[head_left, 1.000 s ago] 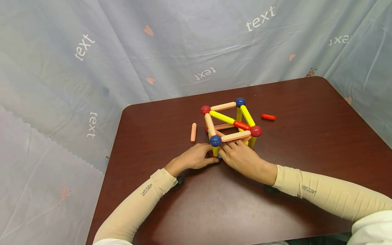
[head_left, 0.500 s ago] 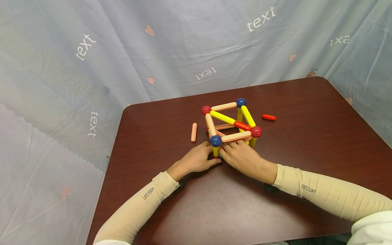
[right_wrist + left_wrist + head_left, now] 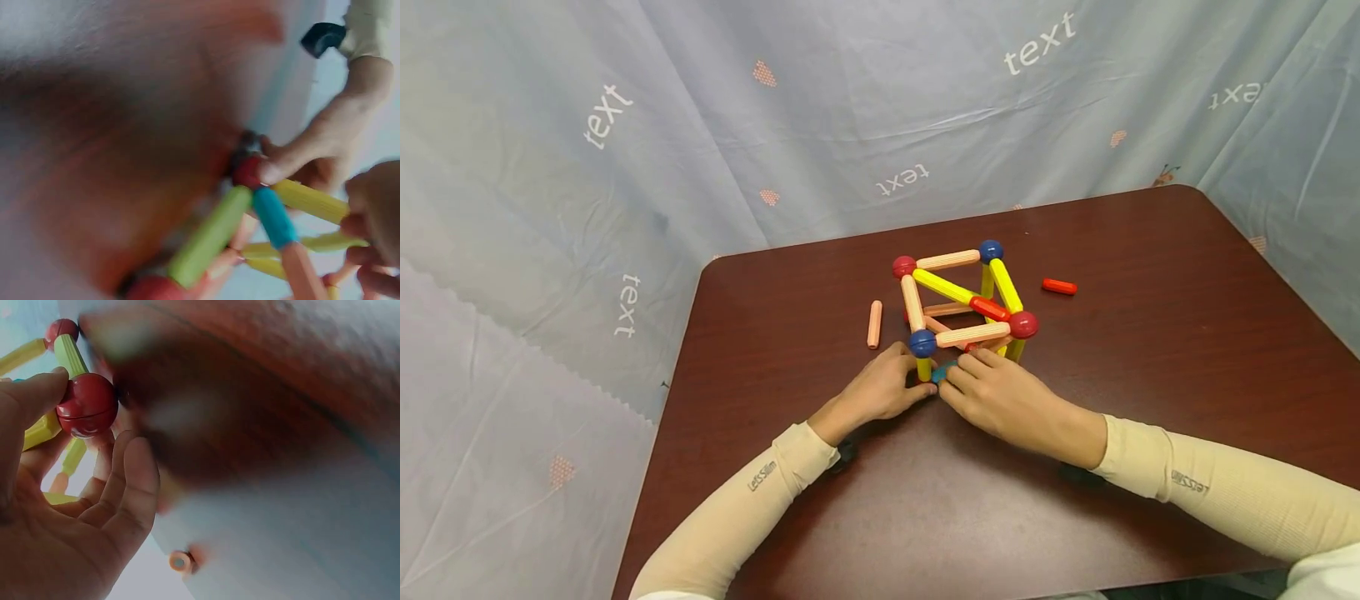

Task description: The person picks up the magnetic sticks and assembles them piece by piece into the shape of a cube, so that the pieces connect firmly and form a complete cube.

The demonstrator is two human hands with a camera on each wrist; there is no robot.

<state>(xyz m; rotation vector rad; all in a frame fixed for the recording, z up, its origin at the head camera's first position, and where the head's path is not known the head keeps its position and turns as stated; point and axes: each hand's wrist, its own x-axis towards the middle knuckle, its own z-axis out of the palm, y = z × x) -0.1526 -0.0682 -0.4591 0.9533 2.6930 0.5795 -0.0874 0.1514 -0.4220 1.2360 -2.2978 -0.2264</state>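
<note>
A box-shaped frame of toy building rods and balls stands on the table, with a blue ball (image 3: pixel 922 343) at its near top corner. At the bottom corner beneath, my left hand (image 3: pixel 880 385) holds a red ball (image 3: pixel 87 405) between thumb and fingers. From that ball run a light green rod (image 3: pixel 209 237), a yellow rod (image 3: pixel 309 199) and a short blue rod (image 3: pixel 274 215), which meets a peach rod (image 3: pixel 301 270). My right hand (image 3: pixel 1003 396) is low at the frame's near side, fingers curled, beside the blue rod. I cannot tell whether it pinches anything.
A loose peach rod (image 3: pixel 875 325) lies left of the frame, and a short red rod (image 3: pixel 1059 287) lies to its right. The brown table (image 3: pixel 797 317) ends before a grey curtain (image 3: pixel 835 108). A yellow-and-red diagonal crosses the frame's top.
My right hand has drawn slightly back and to the right, uncovering more of the blue rod. The frame's near corner has shifted a little left. My left hand stays at the bottom ball.
</note>
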